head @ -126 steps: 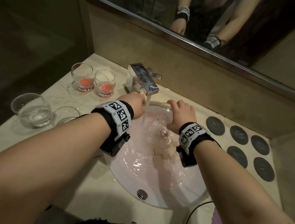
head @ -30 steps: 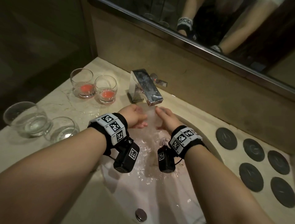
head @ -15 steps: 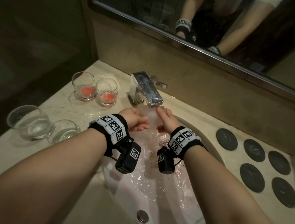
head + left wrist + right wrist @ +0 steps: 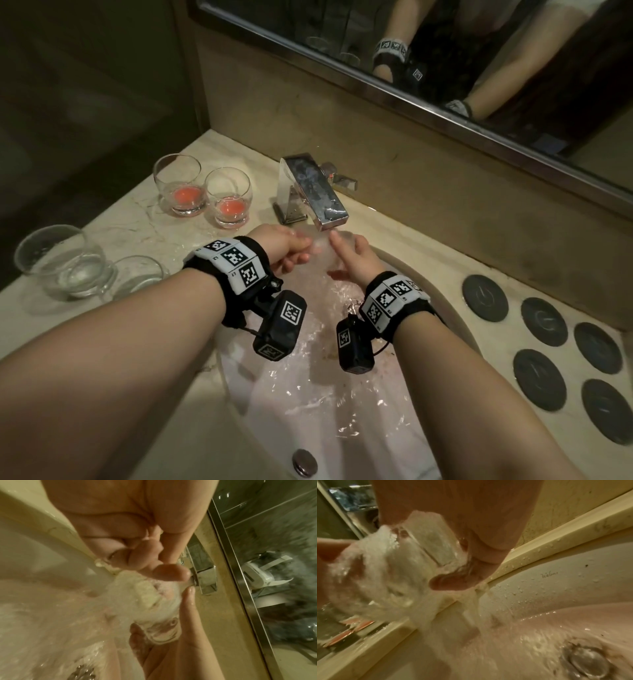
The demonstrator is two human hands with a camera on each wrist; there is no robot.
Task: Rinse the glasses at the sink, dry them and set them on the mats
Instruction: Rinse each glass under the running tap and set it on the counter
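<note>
While water is running from the faucet [image 4: 313,192], both hands are meeting right under the spout, over the back of the sink [image 4: 442,298]. The right hand [image 4: 356,260] is gripping a clear glass [image 4: 320,248], thumb below and fingers curled along its far side; the left hand [image 4: 287,248] is curling at the glass's rim, fingertips touching it.

From the head view the glass is nearly lost in white spray. The left wrist view is showing more: the glass [image 4: 163,631] is lying tilted, thick base toward the right palm, the stream pouring over it. The right wrist view is showing the glass wall [image 4: 426,545] against the palm, foam spilling down, plus the drain [image 4: 589,661] with water sheeting across the bowl.

Only the head view is taking in the counter. Left of the faucet, 2 glasses with red liquid [image 4: 205,195] are standing side by side; nearer the counter's front edge, 2 clear glasses [image 4: 85,267] holding water, touching or nearly so. Right of the sink, 6 dark round mats [image 4: 484,298] are lying bare. The mirror [image 4: 445,51] above is reflecting the arms.
</note>
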